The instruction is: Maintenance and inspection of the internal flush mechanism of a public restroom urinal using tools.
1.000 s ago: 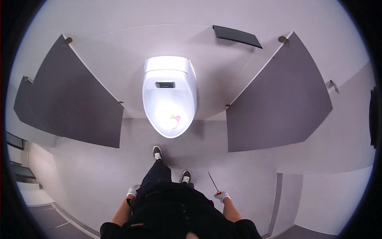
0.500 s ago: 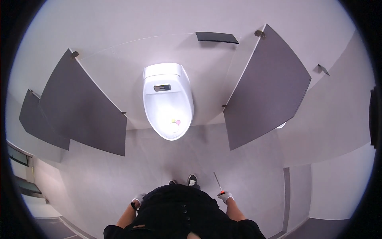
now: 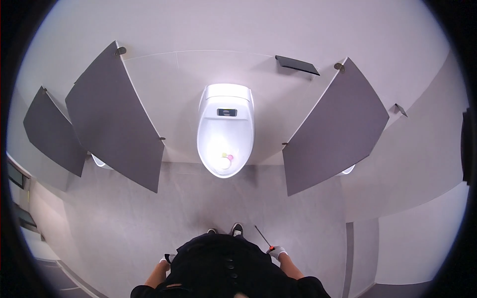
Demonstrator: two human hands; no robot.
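Note:
My right hand (image 3: 278,252), in a pale glove, is closed round the red-and-dark handle of a screwdriver (image 3: 263,235). Its long thin shaft points forward and left over the floor. Low at my side hangs my left hand (image 3: 168,258), gloved too, with a dark band by the wrist; its fingers are too small and partly hidden to read. Ahead, apart from both hands, a white urinal (image 3: 203,136) is fixed to the wall. A dark, shiny sensor panel (image 3: 227,112) sits in its upper front, and small yellow, pink and white pieces (image 3: 226,161) lie in the bowl.
Grey partitions stand left (image 3: 117,119) and right (image 3: 333,129) of the urinal, with another partition (image 3: 54,131) farther left. A dark shelf (image 3: 297,65) juts from the wall at upper right. Parts of other urinals (image 3: 101,162) show past the partitions. My shoes (image 3: 237,230) are on grey floor.
The view has shifted, so the urinal now appears farther right and more upright. My right hand, still holding the screwdriver, sits slightly lower and closer to my body.

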